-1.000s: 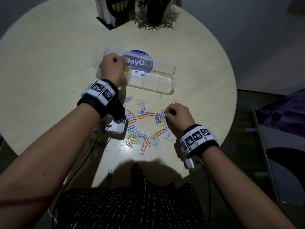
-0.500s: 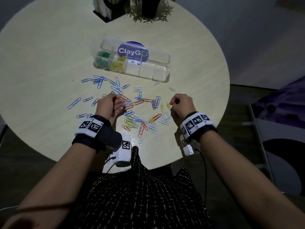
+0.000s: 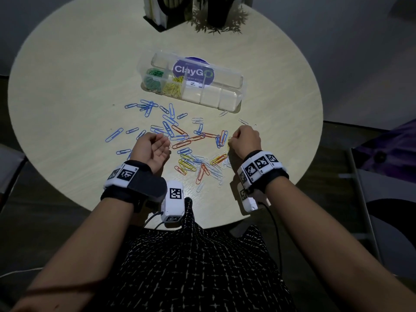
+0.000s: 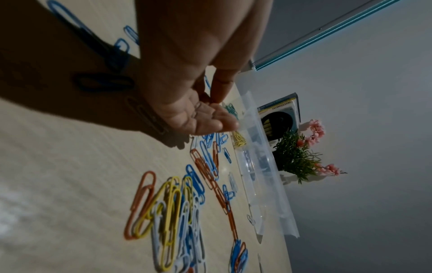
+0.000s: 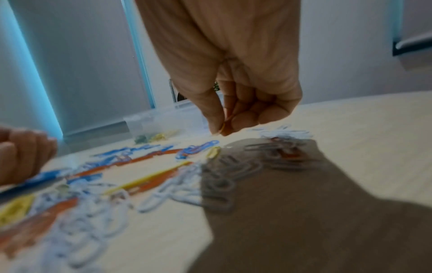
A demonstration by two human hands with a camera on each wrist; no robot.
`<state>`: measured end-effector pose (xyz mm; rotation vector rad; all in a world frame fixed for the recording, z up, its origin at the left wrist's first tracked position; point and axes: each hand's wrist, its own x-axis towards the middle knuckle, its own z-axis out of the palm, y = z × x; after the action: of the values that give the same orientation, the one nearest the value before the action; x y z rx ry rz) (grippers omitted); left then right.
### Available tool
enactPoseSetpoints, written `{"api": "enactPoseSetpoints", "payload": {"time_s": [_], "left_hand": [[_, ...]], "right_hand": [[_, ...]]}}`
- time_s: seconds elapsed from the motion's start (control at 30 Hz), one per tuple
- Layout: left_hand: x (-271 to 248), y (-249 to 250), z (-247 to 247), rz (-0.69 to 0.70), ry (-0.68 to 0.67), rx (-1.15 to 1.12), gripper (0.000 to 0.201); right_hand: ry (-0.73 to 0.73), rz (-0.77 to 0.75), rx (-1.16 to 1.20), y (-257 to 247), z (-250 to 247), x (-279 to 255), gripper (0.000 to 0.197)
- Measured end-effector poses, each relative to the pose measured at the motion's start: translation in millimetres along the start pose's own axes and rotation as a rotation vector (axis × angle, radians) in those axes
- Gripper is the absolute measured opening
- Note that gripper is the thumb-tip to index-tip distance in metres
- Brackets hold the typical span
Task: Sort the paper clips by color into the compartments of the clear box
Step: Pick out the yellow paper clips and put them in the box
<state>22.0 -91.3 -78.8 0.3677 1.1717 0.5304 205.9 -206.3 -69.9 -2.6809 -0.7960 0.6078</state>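
Yellow clip [image 5: 224, 127] is pinched between thumb and forefinger of the right hand [image 3: 245, 140], just above the table [image 3: 67, 91] at the right edge of the loose clips [image 3: 180, 143]. Clear box [image 3: 234, 95] lies far and left of that hand, long axis running left-right; yellow compartment [image 3: 172, 87] is second from left, green compartment [image 3: 153, 81] at the left end, the three to the right hold nothing visible. Left hand [image 3: 153, 147] is nearer those compartments, palm up, fingers loosely curled, holding nothing. Plant [image 3: 219, 19] and a holder [image 3: 164, 12] sit at the far edge.

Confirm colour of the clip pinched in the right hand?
Yellow: the thin wire paper clip sits between thumb and forefinger of the right hand. Right wrist view shows it best.
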Motion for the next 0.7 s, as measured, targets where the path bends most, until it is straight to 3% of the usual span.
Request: {"api": "enactPoseSetpoints", "payload": {"time_s": [0.17,0.37,0.57,0.7], "left_hand": [[-1.5,1.3,4.2,-0.001,-0.011,-0.014,0.027],[-5.1,-0.5,4.5,-0.027,-0.03,-0.038,0.027],[-8.7,-4.8,0.7,-0.035,-0.015,-0.047,0.028],[-8.4,-7.5,-1.9,-0.048,-0.019,-0.05,0.03]], "right_hand": [[-0.02,0.042,-0.059,-6.3,10.9,-9.7,0.019],[-0.077,-0.063,-0.143,-4.4,8.2,-9.3,0.02],[0.016,-0.009,0.149,15.4,-10.2,-3.7,0.015],[-0.058,-0.052,0.085,20.0,-11.2,-12.5,0.014]]}}
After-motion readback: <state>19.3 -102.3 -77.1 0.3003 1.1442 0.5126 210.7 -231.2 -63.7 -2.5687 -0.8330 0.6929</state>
